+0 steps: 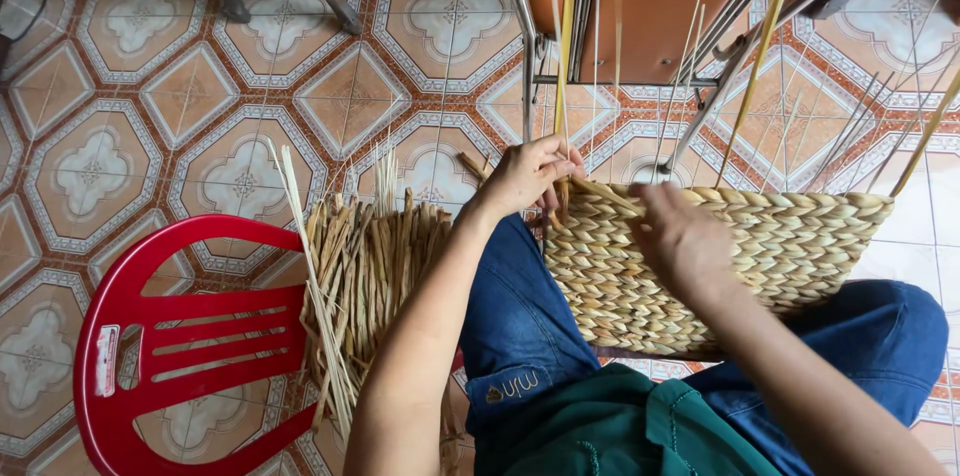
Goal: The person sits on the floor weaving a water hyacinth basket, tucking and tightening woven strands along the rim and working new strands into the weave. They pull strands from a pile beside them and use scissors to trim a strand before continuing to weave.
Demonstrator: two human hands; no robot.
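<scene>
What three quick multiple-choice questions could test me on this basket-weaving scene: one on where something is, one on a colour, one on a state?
1. Where does the bundle of dried straw lie?
A. On the red plastic chair, at the person's left
B. Inside the basket
C. On the orange stool top

2. What colour are the trousers under the basket?
A. Black
B. Blue
C. White

3. What state is the woven basket in?
A. Finished, with a lid on
B. Unfinished, loose upright strands rising from its rim
C. Not begun, only loose straw

Answers: 1 A, the bundle rests across the chair seat beside the left arm. 2 B, blue denim shows at both knees. 3 B, the left hand pinches a strand at the rim, the right hand rests on the weave, and bare stakes stand above.
</scene>
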